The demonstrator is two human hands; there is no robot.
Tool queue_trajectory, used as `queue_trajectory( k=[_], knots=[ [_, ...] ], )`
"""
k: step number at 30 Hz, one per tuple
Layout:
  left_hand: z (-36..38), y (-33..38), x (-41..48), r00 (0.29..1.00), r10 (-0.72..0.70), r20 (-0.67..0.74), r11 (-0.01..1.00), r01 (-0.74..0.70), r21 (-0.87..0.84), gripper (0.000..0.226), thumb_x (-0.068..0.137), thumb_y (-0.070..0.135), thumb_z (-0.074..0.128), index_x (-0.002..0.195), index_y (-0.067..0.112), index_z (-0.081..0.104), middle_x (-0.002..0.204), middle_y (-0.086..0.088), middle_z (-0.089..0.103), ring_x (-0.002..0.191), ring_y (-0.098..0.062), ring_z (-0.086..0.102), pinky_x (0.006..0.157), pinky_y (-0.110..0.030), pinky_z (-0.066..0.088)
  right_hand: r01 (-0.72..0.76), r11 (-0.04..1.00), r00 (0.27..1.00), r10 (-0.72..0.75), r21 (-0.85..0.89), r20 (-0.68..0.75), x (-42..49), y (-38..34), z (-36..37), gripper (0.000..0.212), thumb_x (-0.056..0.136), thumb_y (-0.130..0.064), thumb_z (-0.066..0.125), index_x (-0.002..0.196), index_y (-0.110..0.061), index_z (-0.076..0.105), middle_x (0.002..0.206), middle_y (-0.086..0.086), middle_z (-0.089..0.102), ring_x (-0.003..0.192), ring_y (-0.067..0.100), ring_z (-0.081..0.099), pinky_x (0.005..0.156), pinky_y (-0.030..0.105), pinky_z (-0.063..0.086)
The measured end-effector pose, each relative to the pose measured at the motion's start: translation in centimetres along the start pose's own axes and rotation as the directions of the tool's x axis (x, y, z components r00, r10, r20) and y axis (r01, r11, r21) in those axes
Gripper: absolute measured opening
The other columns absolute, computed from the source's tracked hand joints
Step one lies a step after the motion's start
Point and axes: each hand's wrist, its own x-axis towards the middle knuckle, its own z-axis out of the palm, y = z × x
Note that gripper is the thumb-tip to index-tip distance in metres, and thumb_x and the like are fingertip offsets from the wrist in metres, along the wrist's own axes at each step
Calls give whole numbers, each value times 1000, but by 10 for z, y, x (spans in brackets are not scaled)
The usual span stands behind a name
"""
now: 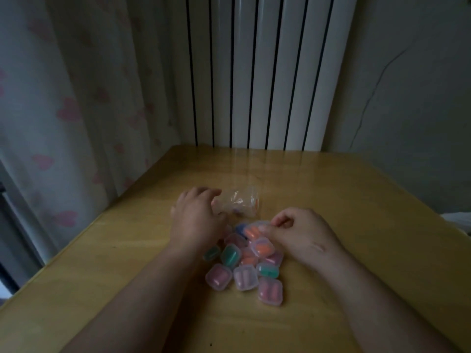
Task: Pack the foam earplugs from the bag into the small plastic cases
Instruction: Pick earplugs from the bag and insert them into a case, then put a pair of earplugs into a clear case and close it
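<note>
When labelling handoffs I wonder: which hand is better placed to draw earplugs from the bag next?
Left. The left hand touches the bag; the right hand pinches an orange-filled case.

No text, label, brand, number or sign was legible. The bag (239,203), at 12 o'clock from the cases (244,276), and the raised case (253,231) at the pile's 12 o'clock edge were too blurred for any print to be read.

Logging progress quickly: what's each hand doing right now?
Left hand: on the clear plastic bag, grip too blurred to tell.
Right hand: pinching a case of orange earplugs.
</note>
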Motion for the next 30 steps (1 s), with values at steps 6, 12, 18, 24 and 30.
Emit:
queue_trajectory(
  k=[6, 12, 18, 24, 30],
  knots=[
    [7, -6, 3, 997, 19, -71, 1000, -18, 8, 2, 91, 37, 63, 90, 38, 65, 117, 10, 58, 113, -14, 45, 89, -31, 35, 124, 991, 982, -117, 42, -152, 10, 6, 12, 30, 78, -34, 77, 106, -26, 68, 101, -15, 62, 99, 7, 59, 80, 15, 44],
    [-3, 11, -7, 987, 154, -38, 944, -158, -289, 10, 90, 28, 65, 82, 33, 63, 102, 19, 54, 108, -7, 45, 94, -35, 41, 217, 974, 963, -225, -68, -148, 9, 0, 19, 18, 79, -36, 75, 87, -27, 63, 92, -16, 58, 88, 8, 57, 73, 26, 48],
    [-5, 4, 0, 959, -229, 170, 844, 282, -456, 26, 92, 43, 50, 107, 33, 69, 110, 5, 66, 89, -14, 63, 75, -31, 60, 231, 973, 955, -232, -26, -187, 7, 4, 9, 6, 81, -18, 72, 87, -20, 71, 82, -12, 69, 77, 2, 62, 71, 23, 54],
    [8, -2, 5, 935, -222, 278, 973, 194, 125, 55, 96, 60, 33, 101, 21, 72, 121, -6, 60, 118, -29, 48, 100, -49, 36, 249, 961, 968, -250, 123, -1, 1, 3, 1, 19, 78, -27, 71, 96, -32, 72, 94, -19, 69, 90, -4, 62, 79, 21, 52],
    [2, 5, 1, 971, -120, 207, 986, 140, -87, 19, 91, 44, 58, 84, 28, 65, 108, 9, 50, 107, -21, 52, 92, -43, 47, 311, 903, 925, -359, -296, -123, 2, 2, 0, 13, 78, -33, 68, 73, -21, 68, 79, -10, 59, 87, 13, 54, 73, 30, 47]
  ],
)
